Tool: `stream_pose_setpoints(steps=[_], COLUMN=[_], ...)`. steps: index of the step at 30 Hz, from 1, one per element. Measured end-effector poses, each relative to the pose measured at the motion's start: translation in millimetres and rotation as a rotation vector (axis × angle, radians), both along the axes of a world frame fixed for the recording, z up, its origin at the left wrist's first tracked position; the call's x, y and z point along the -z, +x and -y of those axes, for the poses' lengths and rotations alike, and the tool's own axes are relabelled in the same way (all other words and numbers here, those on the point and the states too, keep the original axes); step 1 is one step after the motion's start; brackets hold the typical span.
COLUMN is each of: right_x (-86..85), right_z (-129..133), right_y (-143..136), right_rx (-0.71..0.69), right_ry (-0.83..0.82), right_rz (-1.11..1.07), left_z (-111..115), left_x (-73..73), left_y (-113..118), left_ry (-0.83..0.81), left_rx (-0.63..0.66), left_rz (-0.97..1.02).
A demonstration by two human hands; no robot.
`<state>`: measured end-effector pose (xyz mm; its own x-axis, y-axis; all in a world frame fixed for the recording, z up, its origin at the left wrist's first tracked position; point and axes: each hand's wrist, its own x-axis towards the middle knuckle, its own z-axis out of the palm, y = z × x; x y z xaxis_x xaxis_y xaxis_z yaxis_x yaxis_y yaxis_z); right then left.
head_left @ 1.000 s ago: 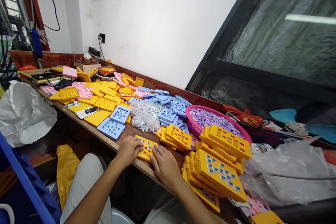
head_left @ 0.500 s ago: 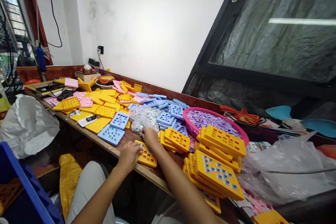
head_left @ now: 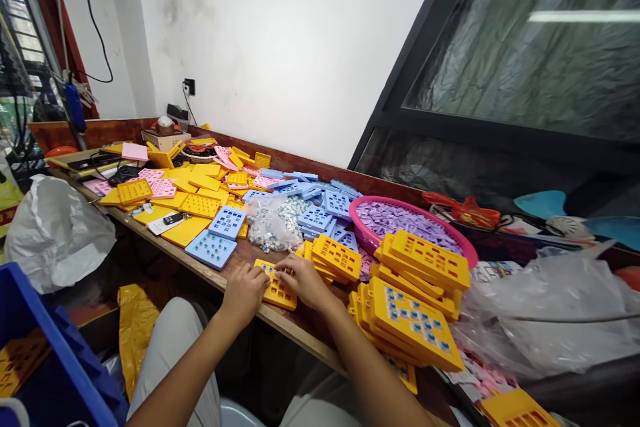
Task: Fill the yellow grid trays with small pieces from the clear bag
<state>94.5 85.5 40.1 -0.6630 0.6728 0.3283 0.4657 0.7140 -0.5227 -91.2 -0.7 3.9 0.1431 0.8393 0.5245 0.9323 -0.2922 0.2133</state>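
The yellow panel lies flat on the tabletop, close to its front edge, between the person's two hands. The left hand is partly closed, its bent fingertips at the panel's left side; whether they pinch it or merely rest there cannot be told. The right hand reaches over the opposite side with thumb and forefinger drawn near each other above the holes, and anything held between them is too small to make out. The work in hand looks like seating small pieces in those holes, a few of which seem filled at the far end. To do it well, the left hand should brace the panel so that it cannot slide toward the edge, while the right lines each piece up with its hole and presses straight down, since a tilted piece would probably sit proud. The clear bag beside the loose blue-and-white pieces is within easy reach, just beyond the panel. The right forearm runs close beside the tall yellow stack, so the elbow would best swing little, as the stepped pile could topple.
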Motion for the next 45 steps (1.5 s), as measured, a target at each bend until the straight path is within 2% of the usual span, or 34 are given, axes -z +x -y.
stream_pose_setpoints(steps=[3, 6, 9, 14, 17, 21, 24, 27, 32, 36, 39, 45], right_x=[9.9, 15.0, 17.1, 25.5, 30.8, 34.5, 35.6, 34.7, 28.4, 24.8, 25.5, 25.9], right_z=[11, 15, 18, 24, 25, 22, 20, 20, 24, 26, 30, 51], right_y=[5, 3, 2, 3, 1, 0, 1, 1, -2, -5, -6, -7], right_rx=[0.001, 0.037, 0.022, 0.048, 0.090, 0.122, 0.157, 0.179, 0.182, 0.178, 0.181, 0.053], right_ry=[0.014, 0.101, 0.184, 0.149, 0.149, 0.169, 0.168, 0.186, 0.266, 0.299, 0.389, 0.573], right_rz=[-0.022, 0.029, 0.060, -0.018, -0.063, -0.046, -0.013, 0.038, 0.164, 0.216, 0.311, 0.507], left_z=[13, 23, 28, 30, 12, -43, -87, -114, -125, -123, -123, -128], left_x=[-5.3, -8.3, -7.4, -9.1, -18.6, -33.6, -35.8, -28.4, -15.5, -15.1, -15.2, -7.5], left_y=[12, 27, 37, 33, 14, -20, -35, -37, -34, -34, -32, -28], left_ry=[0.039, 0.046, 0.032, -0.014, -0.069, -0.085, -0.227, -0.277, -0.290, -0.300, -0.303, -0.311], left_rx=[-0.003, 0.014, 0.036, 0.029, 0.019, -0.083, 0.001, 0.064, 0.073, 0.099, 0.103, 0.127], left_rz=[-0.158, -0.249, -0.254, -0.166, -0.061, 0.105, 0.078, 0.048, 0.044, 0.042, 0.046, 0.081])
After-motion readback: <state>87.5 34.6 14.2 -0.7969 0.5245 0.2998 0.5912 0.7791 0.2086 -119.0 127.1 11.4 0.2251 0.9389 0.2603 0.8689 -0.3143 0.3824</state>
